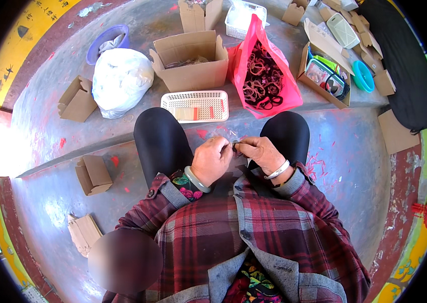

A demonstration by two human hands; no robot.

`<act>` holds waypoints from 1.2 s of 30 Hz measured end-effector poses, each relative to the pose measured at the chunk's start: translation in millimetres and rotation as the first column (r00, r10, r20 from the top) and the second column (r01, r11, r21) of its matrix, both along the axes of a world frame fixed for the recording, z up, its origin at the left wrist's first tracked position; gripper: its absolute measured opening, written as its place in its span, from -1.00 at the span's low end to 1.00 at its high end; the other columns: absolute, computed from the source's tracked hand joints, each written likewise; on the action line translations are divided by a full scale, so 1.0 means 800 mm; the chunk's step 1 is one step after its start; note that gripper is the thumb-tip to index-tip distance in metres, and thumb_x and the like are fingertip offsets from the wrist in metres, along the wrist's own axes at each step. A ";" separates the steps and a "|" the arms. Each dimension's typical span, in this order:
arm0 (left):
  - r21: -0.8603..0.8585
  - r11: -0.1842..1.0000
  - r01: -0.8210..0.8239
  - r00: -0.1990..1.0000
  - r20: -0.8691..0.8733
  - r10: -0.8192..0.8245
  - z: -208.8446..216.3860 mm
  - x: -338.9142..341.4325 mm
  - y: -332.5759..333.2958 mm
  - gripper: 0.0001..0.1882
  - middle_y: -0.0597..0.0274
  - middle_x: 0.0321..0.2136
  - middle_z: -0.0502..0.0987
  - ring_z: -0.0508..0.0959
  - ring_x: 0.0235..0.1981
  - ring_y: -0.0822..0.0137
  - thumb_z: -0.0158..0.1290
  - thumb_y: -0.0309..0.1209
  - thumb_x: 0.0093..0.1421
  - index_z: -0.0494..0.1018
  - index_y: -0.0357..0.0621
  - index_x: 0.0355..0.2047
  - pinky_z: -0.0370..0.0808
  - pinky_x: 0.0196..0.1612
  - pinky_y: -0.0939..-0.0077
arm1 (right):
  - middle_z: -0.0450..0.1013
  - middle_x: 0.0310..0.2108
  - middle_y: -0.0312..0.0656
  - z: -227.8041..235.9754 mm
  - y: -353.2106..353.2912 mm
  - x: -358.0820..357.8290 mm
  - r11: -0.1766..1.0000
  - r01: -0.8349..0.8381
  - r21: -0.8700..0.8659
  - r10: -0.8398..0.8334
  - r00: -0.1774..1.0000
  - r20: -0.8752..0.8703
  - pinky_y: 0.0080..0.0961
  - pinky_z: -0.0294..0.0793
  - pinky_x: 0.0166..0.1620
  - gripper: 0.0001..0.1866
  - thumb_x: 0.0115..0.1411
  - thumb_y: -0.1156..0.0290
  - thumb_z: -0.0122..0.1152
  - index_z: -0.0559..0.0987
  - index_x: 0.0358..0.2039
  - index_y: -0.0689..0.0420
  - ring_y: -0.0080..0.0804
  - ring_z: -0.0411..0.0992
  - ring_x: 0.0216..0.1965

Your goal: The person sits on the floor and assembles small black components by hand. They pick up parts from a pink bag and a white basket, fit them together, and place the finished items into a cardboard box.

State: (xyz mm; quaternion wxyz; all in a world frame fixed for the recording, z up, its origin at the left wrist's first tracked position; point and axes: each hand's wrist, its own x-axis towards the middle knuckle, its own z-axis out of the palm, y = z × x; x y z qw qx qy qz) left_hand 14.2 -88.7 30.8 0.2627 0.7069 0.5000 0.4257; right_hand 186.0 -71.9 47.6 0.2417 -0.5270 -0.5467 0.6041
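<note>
My left hand (212, 157) and my right hand (265, 155) meet between my knees, fingertips pinched close together. Between them is a small dark thing, mostly hidden by the fingers and too small to name. Just beyond the hands, a white plastic basket (170, 103) holds small flat packets with red edges. To its right stands a bright pink plastic bag (293, 96), its mouth wide and full of looped bands (263, 76) in black, brown and pink that look like hair ties.
On the raised step are a cardboard box (193, 77), a stuffed white plastic bag (122, 83), a purple basin (92, 50) and a carton of mixed goods (342, 98). A turquoise basket (363, 76) lies right. A small carton (94, 174) sits lower left; red scraps (316, 166) litter the floor.
</note>
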 end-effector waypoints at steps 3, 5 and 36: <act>0.015 1.000 0.017 0.999 -0.042 -0.016 0.000 0.000 -0.001 -0.90 0.01 -0.60 0.42 0.47 -0.55 0.04 0.08 -0.53 -0.02 0.36 -0.23 -0.54 0.39 -0.51 0.33 | 0.51 -0.50 -0.10 0.006 -0.001 -0.003 0.999 -0.013 0.030 0.013 1.000 -0.018 -0.58 0.39 -0.27 -0.66 0.07 0.25 0.07 0.56 -0.40 0.34 -0.48 0.46 -0.41; 0.027 0.999 0.035 0.996 -0.087 -0.033 0.002 -0.001 -0.001 -0.90 0.02 -0.60 0.43 0.47 -0.55 0.04 0.09 -0.54 -0.03 0.36 -0.22 -0.53 0.40 -0.50 0.32 | 0.51 -0.50 -0.11 0.005 -0.001 -0.005 0.997 0.000 0.079 -0.001 1.000 0.008 -0.58 0.40 -0.29 -0.67 0.07 0.27 0.08 0.56 -0.39 0.34 -0.50 0.46 -0.42; 0.188 0.969 0.161 0.911 -0.405 -0.073 0.045 -0.011 0.023 -0.61 0.15 -0.25 0.46 0.29 0.02 0.16 0.22 -0.27 -0.13 0.44 -0.16 -0.29 0.17 0.05 0.13 | 0.45 -0.50 -0.11 0.027 0.013 0.013 0.624 -0.443 0.644 0.047 0.844 0.535 -0.30 0.27 -0.22 -0.90 -0.04 0.43 0.10 0.51 -0.48 0.15 -0.14 0.41 -0.36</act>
